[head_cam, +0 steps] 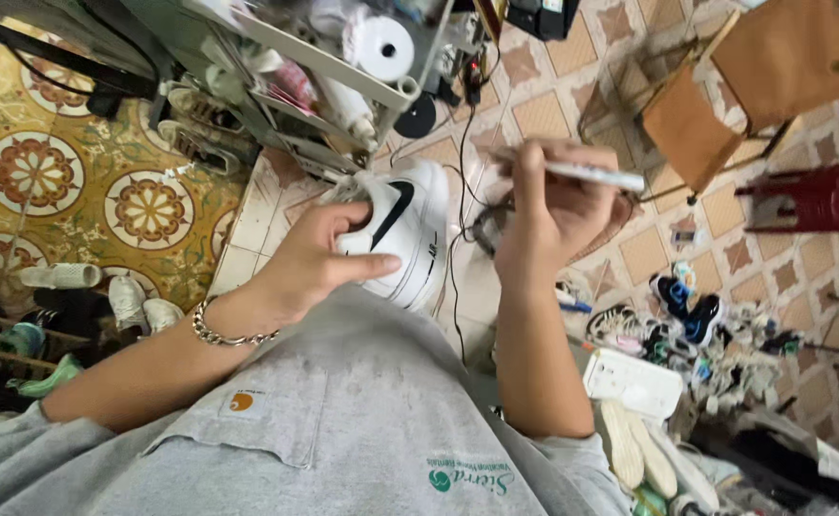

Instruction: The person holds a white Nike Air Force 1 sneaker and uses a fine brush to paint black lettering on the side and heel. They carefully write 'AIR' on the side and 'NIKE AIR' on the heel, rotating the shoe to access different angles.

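left hand (pixel 310 263) grip closed around white sneaker (pixel 405 234), right hand (pixel 553 205) pinching pen (pixel 596 177)

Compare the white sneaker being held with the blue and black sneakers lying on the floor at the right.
The white sneaker is held up in the left hand; the blue and black sneakers lie on the tiled floor. The white one is being worked on, with the right hand holding a white pen beside it; the dark pair lies untouched. Both are sports shoes.

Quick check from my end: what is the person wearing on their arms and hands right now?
Both hands are bare, no gloves. The left hand has a silver chain-link bracelet at the wrist. The right hand wears nothing visible. Grey sleeves end near the elbows, leaving both forearms uncovered.
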